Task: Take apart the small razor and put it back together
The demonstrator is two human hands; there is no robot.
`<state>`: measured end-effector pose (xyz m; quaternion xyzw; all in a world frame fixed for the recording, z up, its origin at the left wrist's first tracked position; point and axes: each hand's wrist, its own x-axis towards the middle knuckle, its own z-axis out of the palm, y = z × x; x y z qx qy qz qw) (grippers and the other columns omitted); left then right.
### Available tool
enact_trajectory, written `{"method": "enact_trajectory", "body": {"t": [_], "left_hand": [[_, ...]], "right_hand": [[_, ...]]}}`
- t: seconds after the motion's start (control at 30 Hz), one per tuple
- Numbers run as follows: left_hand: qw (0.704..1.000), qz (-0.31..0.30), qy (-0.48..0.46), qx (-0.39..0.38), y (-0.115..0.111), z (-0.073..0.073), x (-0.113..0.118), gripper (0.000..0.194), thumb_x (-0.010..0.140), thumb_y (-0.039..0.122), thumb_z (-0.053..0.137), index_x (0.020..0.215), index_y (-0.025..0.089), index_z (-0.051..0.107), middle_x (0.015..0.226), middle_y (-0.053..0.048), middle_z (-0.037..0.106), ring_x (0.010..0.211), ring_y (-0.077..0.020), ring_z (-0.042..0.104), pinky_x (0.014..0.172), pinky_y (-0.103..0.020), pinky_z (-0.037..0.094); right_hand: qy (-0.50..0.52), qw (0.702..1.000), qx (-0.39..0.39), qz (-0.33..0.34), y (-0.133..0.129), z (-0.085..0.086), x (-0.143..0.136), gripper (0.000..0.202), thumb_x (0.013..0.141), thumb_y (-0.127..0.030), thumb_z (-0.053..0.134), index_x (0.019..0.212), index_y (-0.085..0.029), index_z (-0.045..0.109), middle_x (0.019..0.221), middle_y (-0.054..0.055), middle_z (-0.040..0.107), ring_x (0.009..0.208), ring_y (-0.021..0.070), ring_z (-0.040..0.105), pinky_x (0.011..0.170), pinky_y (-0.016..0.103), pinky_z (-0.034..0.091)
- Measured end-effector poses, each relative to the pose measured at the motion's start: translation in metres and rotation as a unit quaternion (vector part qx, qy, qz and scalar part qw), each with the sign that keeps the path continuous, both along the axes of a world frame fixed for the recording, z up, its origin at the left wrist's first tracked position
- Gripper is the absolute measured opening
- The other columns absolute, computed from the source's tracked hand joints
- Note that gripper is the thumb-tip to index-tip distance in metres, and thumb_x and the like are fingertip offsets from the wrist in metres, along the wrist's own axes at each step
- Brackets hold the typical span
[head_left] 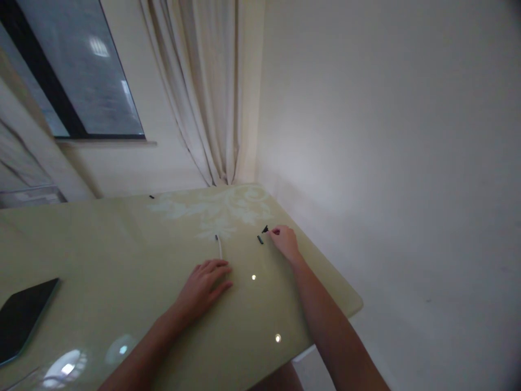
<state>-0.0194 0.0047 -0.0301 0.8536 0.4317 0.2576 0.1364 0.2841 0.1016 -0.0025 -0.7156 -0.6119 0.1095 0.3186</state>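
Observation:
My left hand (207, 287) lies low on the glossy table, palm down with its fingers loosely spread. Just beyond its fingertips is a thin white stick-like piece with a dark tip (220, 247); whether the fingers touch its near end is hard to see. Farther right, the fingers of my right hand (285, 242) are pinched together at a small black piece (265, 229), too small to name. A short dark bar-shaped piece (260, 239) rests on the table just left of those fingertips.
The pale green table (240, 336) has a rounded right corner beside the wall. A dark flat tablet-like object (25, 317) lies at the left. Another tiny black piece (152, 196) sits at the back edge. Curtains (215, 98) hang behind.

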Motion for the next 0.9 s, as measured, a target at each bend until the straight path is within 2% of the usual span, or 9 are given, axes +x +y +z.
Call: {"method": "enact_trajectory", "body": {"t": [0.17,0.3,0.4,0.5,0.6,0.7,0.8,0.83,0.9], "left_hand": [[0.998,0.058,-0.011,-0.002,-0.006,0.006,0.004,0.024,0.094,0.046,0.061,0.092,0.024,0.073,0.100,-0.008,0.072,0.097,-0.0274,0.067,0.087,-0.040,0.052],[0.990,0.128,-0.058,-0.005,-0.004,0.006,0.002,0.022,0.095,0.032,0.052,0.101,0.024,0.072,0.099,-0.006,0.070,0.082,-0.0224,0.068,0.076,-0.035,0.053],[0.976,0.186,-0.116,0.003,0.004,0.007,-0.005,0.028,0.089,0.030,0.055,0.109,0.022,0.072,0.100,-0.006,0.067,0.065,-0.0173,0.064,0.065,-0.032,0.053],[0.954,0.225,-0.200,0.001,0.011,0.018,-0.002,0.032,0.085,0.040,0.062,0.107,0.019,0.072,0.096,-0.006,0.066,0.059,-0.0156,0.062,0.060,-0.031,0.053],[0.938,0.201,-0.283,0.004,0.012,0.036,0.026,0.033,0.088,0.045,0.064,0.106,0.019,0.071,0.102,-0.007,0.067,0.070,-0.0166,0.066,0.066,-0.031,0.057],[0.942,0.102,-0.318,-0.029,0.018,0.048,0.069,0.031,0.089,0.046,0.067,0.106,0.020,0.072,0.101,-0.007,0.068,0.081,-0.0180,0.068,0.075,-0.032,0.058],[0.920,0.074,-0.364,-0.128,0.041,0.045,0.102,0.045,0.091,0.055,0.060,0.113,0.017,0.068,0.091,-0.007,0.070,0.075,-0.0194,0.068,0.072,-0.035,0.058],[0.916,0.096,-0.363,-0.142,0.052,0.041,0.109,0.049,0.093,0.057,0.055,0.112,0.015,0.067,0.091,-0.009,0.070,0.075,-0.0205,0.068,0.072,-0.037,0.057],[0.937,0.152,-0.289,-0.124,0.072,0.030,0.117,0.052,0.087,0.056,0.063,0.113,0.011,0.067,0.099,-0.014,0.070,0.080,-0.0238,0.068,0.076,-0.039,0.056]], "right_hand": [[-0.081,0.997,-0.012,-0.013,-0.002,-0.007,-0.016,0.022,0.090,-0.035,0.070,0.082,-0.017,0.080,0.088,0.014,0.075,0.077,0.0232,0.068,0.063,0.029,0.040],[-0.091,0.996,0.011,-0.021,-0.005,-0.001,-0.020,0.027,0.092,-0.040,0.068,0.081,-0.016,0.077,0.088,0.015,0.072,0.079,0.0236,0.066,0.065,0.030,0.042],[-0.034,0.996,0.087,-0.011,-0.010,0.003,-0.021,0.025,0.095,-0.036,0.063,0.083,-0.018,0.075,0.090,0.013,0.070,0.080,0.0212,0.064,0.069,0.029,0.043],[0.085,0.987,0.128,0.054,-0.013,0.005,-0.030,0.040,0.100,-0.043,0.055,0.073,-0.018,0.071,0.073,0.006,0.064,0.069,0.0172,0.058,0.066,0.027,0.041],[0.264,0.942,0.090,0.189,-0.013,0.005,-0.047,0.057,0.099,-0.062,0.047,0.073,-0.017,0.071,0.063,0.002,0.059,0.058,0.0133,0.053,0.058,0.025,0.039],[0.425,0.863,0.057,0.266,-0.010,0.005,-0.058,0.056,0.090,-0.069,0.056,0.082,-0.016,0.072,0.064,0.000,0.059,0.055,0.0110,0.050,0.052,0.022,0.038],[0.547,0.814,0.078,0.177,-0.006,0.007,-0.053,0.051,0.084,-0.068,0.062,0.077,-0.018,0.065,0.054,-0.005,0.049,0.046,0.0093,0.042,0.044,0.021,0.032],[0.577,0.800,0.086,0.137,-0.005,0.007,-0.049,0.050,0.083,-0.068,0.063,0.075,-0.018,0.063,0.051,-0.006,0.045,0.043,0.0088,0.039,0.042,0.021,0.029],[0.623,0.771,0.102,0.084,-0.002,0.008,-0.038,0.047,0.080,-0.066,0.067,0.076,-0.019,0.062,0.048,-0.008,0.041,0.040,0.0080,0.036,0.039,0.020,0.024]]}}
